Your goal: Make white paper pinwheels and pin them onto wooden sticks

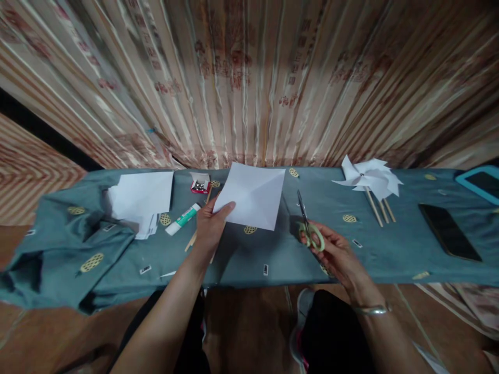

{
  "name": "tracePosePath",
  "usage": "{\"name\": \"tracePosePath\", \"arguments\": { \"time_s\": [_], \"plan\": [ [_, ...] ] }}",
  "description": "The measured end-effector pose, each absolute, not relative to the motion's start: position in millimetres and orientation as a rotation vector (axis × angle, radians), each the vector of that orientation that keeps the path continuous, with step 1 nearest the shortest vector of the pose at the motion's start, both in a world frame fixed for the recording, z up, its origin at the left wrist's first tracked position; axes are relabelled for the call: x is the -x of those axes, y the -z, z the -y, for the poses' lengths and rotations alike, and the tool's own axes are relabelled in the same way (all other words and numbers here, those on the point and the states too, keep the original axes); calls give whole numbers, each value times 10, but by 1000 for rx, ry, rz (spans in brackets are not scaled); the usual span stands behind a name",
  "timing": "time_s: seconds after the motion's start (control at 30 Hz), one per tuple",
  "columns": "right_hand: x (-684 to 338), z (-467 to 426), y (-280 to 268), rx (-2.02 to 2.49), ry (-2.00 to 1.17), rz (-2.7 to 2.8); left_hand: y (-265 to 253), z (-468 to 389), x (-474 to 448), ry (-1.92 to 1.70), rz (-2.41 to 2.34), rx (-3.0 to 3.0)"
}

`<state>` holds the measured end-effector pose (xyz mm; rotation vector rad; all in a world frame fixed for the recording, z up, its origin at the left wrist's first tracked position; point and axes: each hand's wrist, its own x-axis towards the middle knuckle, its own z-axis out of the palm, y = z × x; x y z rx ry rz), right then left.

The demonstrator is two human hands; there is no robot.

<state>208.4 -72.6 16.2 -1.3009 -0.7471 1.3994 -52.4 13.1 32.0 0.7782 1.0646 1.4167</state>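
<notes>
Reference: clock centre at the paper sheet; 12 o'clock points away from the person. At 5 o'clock, a shoe (304, 306) is partly covered by a dark trouser leg. Both forearms are cut off by the lower edge of view.

The right hand (337, 252), at 4 o'clock, has its grip closed around the green handles of the scissors (305, 219). The blades point to 11 o'clock; whether they meet fully cannot be told. The left hand (212, 223), at 8 o'clock, pinches the near-left corner of the paper sheet (249, 195), thumb on top, fingers mostly hidden beneath. The sheet is raised above the cloth-covered desk (128, 259).

Wooden sticks (190, 242), at 8 o'clock, are partly hidden by the left arm. The glue stick (182, 219) lies between 8 and 9 o'clock; the paper stack (146, 195), at 9. At 3 o'clock lie the phone (450, 232) and overlapping pinwheels (362, 179), whose number is unclear. Farther out, a blue-framed device (481, 182) is cut off. The red box (200, 183), toward 10 o'clock, contains metallic pieces too small to identify. The curtain (249, 93) fills 12 o'clock.
</notes>
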Motion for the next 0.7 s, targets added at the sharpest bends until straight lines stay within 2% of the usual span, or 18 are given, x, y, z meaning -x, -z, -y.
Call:
{"name": "tracePosePath", "arguments": {
  "time_s": [0.37,0.7],
  "plan": [
    [-1782,941,-166,1267,-1603,1291,-345,-147,603,-1455,-1078,-760],
    [-1781,874,-250,1241,-1608,1355,-196,-130,506,-1351,-1050,-914]
  ]
}}
